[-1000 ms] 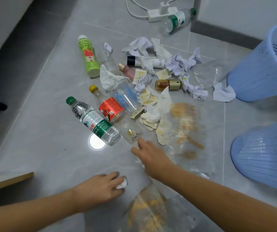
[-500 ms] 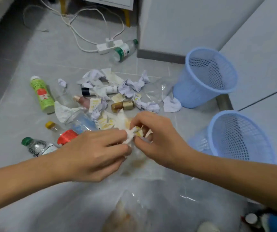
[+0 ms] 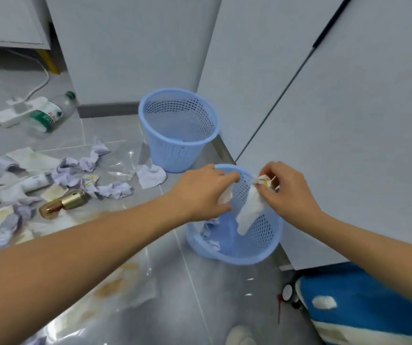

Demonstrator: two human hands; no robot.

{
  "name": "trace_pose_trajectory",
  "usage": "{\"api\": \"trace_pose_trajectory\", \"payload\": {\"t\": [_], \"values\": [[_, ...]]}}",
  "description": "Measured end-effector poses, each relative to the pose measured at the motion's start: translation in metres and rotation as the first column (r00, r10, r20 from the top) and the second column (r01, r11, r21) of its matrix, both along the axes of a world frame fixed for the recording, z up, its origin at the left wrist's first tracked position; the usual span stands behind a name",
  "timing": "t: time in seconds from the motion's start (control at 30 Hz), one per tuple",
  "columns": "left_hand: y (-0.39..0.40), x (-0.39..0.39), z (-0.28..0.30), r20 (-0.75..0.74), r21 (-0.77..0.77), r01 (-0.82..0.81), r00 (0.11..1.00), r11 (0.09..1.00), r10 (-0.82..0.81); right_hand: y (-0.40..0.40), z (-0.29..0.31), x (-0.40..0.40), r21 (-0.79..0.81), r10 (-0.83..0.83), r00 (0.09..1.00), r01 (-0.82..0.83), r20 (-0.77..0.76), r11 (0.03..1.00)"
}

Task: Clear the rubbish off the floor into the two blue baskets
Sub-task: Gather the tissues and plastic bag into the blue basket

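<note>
At far left on the grey tiled floor (image 3: 115, 135), a white power strip (image 3: 17, 112) with its cord lies touching a clear plastic bottle with a green label and cap (image 3: 50, 114), which rests on its side. Nearer, a scatter of crumpled pale lilac paper scraps (image 3: 87, 161) spreads across the tiles, mixed with a white tube (image 3: 34, 182), a small amber bottle with a gold cap (image 3: 63, 204) lying flat, and a clear crinkled plastic sheet (image 3: 122, 161). One crumpled white paper ball (image 3: 151, 176) sits just beside the base of the far light-blue mesh plastic basket (image 3: 177, 130), which stands upright against the grey cabinet (image 3: 137, 51). A stained transparent plastic bag (image 3: 115, 290) lies flat under the left forearm.

Centre frame, the left hand (image 3: 203, 192) hovers over the rim of the near light-blue mesh basket (image 3: 257, 247), fingers pinched around a small white paper wad (image 3: 225, 197). Some crumpled scraps already lie inside this basket against its left wall. The right hand (image 3: 288, 192) is also above the basket, fingertips clenched on a bunch of white tissue and yellowish wrapper bits (image 3: 251, 210); the tissue hangs down into the basket's mouth. Both forearms partly block the basket's near rim.

At lower right, a blue and white cloth object (image 3: 374, 302) lies beside the white cabinet door (image 3: 349, 145).
</note>
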State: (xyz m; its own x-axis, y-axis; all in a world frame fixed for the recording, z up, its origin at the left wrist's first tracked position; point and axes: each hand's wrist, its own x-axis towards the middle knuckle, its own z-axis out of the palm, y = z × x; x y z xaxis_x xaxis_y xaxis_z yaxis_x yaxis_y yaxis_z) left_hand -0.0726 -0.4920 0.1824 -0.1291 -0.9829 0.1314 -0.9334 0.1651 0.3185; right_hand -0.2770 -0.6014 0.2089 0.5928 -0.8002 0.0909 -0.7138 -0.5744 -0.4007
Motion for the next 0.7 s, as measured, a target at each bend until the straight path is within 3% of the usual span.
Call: {"api": "trace_pose_trajectory", "payload": {"t": [0.07,0.13,0.2,0.3,0.37,0.43,0.5,0.6,0.7], "values": [[-0.003,-0.005,-0.008,0.097,0.070,-0.030,0.995,0.997,0.024,0.000,-0.010,-0.004,0.106,0.036,0.979,-0.015,-0.199,0.994],[0.006,0.005,-0.005,0.127,-0.001,-0.051,0.991,0.999,0.051,0.003,-0.011,0.002,0.102,0.085,0.941,-0.054,-0.329,0.993],[0.026,0.032,0.001,0.048,-0.088,-0.086,0.995,0.992,0.090,0.012,-0.002,0.022,0.012,0.119,0.956,-0.121,-0.268,0.993],[0.070,0.094,0.003,-0.102,-0.131,-0.267,0.961,0.955,0.255,0.044,0.016,0.085,-0.002,0.251,0.967,-0.252,-0.043,0.968],[0.100,0.129,-0.010,-0.177,-0.026,-0.446,0.883,0.894,0.435,0.074,0.013,0.137,0.073,0.369,0.929,-0.369,0.019,0.926],[0.129,0.152,-0.029,-0.224,0.167,-0.596,0.753,0.785,0.619,0.106,-0.009,0.183,0.213,0.445,0.895,-0.431,-0.022,0.877],[0.155,0.164,-0.056,-0.159,0.366,-0.666,0.643,0.650,0.749,0.135,-0.052,0.214,0.379,0.458,0.884,-0.393,-0.094,0.838],[0.188,0.176,-0.096,0.042,0.550,-0.643,0.659,0.533,0.751,0.159,-0.122,0.228,0.545,0.375,0.905,-0.215,-0.200,0.810],[0.209,0.178,-0.123,0.139,0.595,-0.651,0.660,0.470,0.738,0.163,-0.172,0.216,0.581,0.272,0.928,-0.078,-0.254,0.810]]}}
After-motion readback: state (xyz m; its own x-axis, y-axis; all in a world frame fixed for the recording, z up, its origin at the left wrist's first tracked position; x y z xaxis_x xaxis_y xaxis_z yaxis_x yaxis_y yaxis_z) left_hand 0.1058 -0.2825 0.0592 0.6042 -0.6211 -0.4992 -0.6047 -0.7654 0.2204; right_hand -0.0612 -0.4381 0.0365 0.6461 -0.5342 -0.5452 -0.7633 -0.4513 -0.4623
